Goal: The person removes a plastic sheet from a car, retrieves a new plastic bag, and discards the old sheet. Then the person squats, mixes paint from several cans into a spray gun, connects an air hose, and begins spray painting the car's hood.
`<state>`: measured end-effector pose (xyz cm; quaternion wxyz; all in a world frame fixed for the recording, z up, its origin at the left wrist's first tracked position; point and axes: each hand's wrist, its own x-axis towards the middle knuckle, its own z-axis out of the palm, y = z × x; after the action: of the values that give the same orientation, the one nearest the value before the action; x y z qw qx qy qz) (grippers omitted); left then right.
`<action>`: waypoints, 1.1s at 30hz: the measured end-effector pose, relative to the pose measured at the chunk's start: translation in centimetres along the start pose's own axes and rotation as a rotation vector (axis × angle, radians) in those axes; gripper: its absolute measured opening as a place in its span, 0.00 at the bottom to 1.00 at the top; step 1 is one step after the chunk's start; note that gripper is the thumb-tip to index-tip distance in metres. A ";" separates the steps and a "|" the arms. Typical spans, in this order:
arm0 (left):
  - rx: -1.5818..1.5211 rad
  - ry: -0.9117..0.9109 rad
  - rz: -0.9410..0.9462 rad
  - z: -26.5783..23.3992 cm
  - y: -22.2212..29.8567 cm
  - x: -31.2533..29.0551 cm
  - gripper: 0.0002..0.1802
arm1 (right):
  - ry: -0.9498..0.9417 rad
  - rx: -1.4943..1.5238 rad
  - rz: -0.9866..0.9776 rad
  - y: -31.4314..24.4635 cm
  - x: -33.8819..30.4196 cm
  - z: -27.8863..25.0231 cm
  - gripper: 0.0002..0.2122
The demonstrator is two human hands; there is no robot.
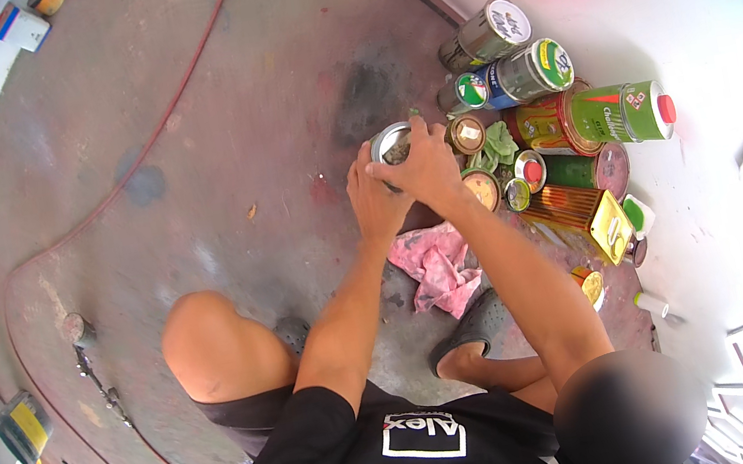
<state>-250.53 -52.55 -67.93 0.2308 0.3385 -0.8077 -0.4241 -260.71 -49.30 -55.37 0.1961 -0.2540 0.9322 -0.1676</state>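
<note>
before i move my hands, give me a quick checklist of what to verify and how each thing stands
1. Both hands on the round metal can: ok; left hand and right hand both hold it.
2. What is inside that can: cannot tell; the hands partly cover it.
3. Red hose away from the hands: ok; it runs along the floor well to their left.
4. Pink cloth off the floor: not ok; it lies there crumpled, below the hands in view.
5. Red cap on the green container: ok; in place, though its tightness can't be seen.
</note>
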 end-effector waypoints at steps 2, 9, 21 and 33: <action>-0.050 -0.059 0.007 0.1 -0.9 0.4 0.62 | -0.068 -0.009 -0.012 1.8 1.2 0.6 0.50; -0.144 -0.200 -0.081 -1.1 1.2 1.8 0.62 | -0.246 -0.057 0.067 1.2 2.7 -1.7 0.47; -0.219 -0.237 -0.107 -1.5 1.6 2.3 0.59 | -0.359 0.147 0.060 3.6 2.5 -5.0 0.44; -0.204 -0.199 -0.032 -1.5 1.1 2.6 0.60 | -0.070 1.319 0.180 7.1 -4.7 -3.0 0.41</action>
<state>-251.61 -54.81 -65.97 0.1761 0.2823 -0.7737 -0.5392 -261.27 -40.33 -54.41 0.3540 -0.0074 0.6450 -0.6772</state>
